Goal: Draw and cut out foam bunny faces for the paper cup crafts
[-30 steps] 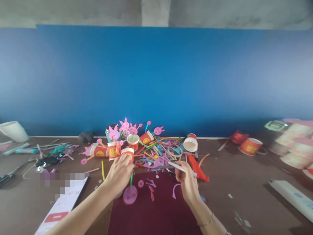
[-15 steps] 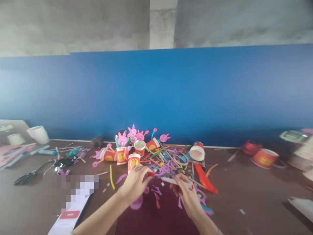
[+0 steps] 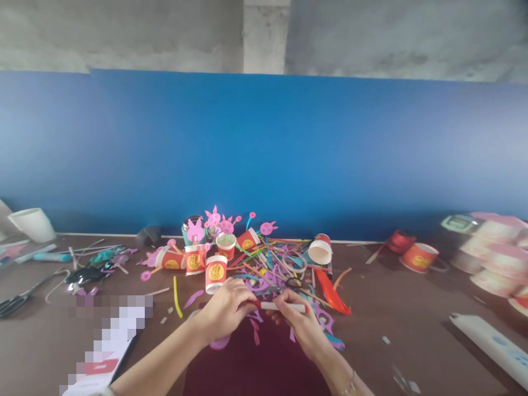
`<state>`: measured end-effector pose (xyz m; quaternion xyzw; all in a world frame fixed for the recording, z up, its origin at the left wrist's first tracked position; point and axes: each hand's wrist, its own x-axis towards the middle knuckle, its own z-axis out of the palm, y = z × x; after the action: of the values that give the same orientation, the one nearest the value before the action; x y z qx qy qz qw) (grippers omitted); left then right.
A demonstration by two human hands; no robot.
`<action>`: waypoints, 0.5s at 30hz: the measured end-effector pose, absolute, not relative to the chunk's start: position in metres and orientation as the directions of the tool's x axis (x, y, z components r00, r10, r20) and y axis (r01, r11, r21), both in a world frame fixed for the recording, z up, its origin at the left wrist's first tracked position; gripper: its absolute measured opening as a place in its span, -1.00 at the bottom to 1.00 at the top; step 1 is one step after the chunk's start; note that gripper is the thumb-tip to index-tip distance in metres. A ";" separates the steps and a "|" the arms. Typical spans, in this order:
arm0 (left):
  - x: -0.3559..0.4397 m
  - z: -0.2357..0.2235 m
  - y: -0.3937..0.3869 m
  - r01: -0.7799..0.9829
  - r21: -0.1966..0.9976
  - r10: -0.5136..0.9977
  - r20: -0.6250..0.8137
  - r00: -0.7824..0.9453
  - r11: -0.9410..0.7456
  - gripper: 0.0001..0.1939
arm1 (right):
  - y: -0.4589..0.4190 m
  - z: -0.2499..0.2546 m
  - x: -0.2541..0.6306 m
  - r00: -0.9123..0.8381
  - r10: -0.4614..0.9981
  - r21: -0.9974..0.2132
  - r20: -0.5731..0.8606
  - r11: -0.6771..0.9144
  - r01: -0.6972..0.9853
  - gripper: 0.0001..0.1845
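A white marker (image 3: 270,306) with red ends lies level between my two hands. My left hand (image 3: 229,308) pinches the red cap (image 3: 258,304) at its left end. The white barrel is in the closed fingers of my right hand (image 3: 297,319). Beneath them spreads a dark maroon sheet (image 3: 247,368), with pink paper cut-outs (image 3: 256,333) on it. A red paper cup (image 3: 216,275) with a yellow print stands just beyond my left hand. Past my right hand are scissors (image 3: 293,282) among purple scraps.
Several red cups with pink paper animal faces (image 3: 226,224) crowd the back, beside a heap of coloured strips (image 3: 268,258). An orange-red strip (image 3: 332,291) lies to the right. Stacked paper cups (image 3: 501,247) stand far right. A pixelated white item (image 3: 119,341) lies front left.
The red cap and the white marker, held apart before, now meet end to end. My hands have come closer together. The whole view has shifted slightly to the right.
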<state>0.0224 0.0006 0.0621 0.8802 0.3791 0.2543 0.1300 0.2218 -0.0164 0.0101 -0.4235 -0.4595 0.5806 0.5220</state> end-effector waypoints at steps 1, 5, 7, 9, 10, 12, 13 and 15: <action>0.023 0.064 0.002 0.594 0.469 0.753 0.317 0.577 -0.653 -0.89 | -0.017 0.011 0.221 -0.093 0.996 -0.975 -0.009 -0.030 -0.220 -0.58; 0.026 0.065 0.003 0.570 0.608 0.810 0.231 0.539 -0.552 -0.90 | -0.019 0.014 0.219 -0.070 0.997 -0.975 -0.014 -0.029 -0.221 -0.57; 0.026 0.066 0.002 0.554 0.647 0.823 0.219 0.524 -0.524 -0.89 | -0.019 0.015 0.217 -0.105 0.994 -0.963 -0.010 -0.037 -0.266 -0.60; 0.020 0.070 0.001 0.560 0.653 0.834 0.214 0.509 -0.510 -0.89 | -0.019 0.016 0.215 -0.137 0.991 -0.940 0.001 -0.045 -0.337 -0.62; 0.015 0.072 0.001 0.577 0.637 0.836 0.212 0.505 -0.511 -0.90 | -0.019 0.016 0.214 -0.136 0.991 -0.931 0.000 -0.050 -0.362 -0.62; 0.000 0.075 0.000 0.643 0.574 0.857 0.256 0.447 -0.507 -0.77 | -0.017 0.014 0.212 -0.108 0.994 -0.937 -0.034 -0.069 -0.341 -0.64; -0.009 0.075 -0.001 0.688 0.542 0.876 0.282 0.391 -0.482 -0.76 | -0.015 0.013 0.211 -0.093 0.994 -0.952 -0.055 -0.080 -0.297 -0.67; -0.026 0.071 -0.004 0.764 0.477 0.900 0.266 0.346 -0.434 -0.87 | -0.010 0.011 0.209 -0.102 0.993 -0.984 -0.062 -0.078 -0.159 -0.72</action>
<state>-0.0256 -0.0043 0.0709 0.8090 0.5142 0.2505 0.1354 0.2094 -0.0103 0.0114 -0.4499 -0.4634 0.5800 0.4965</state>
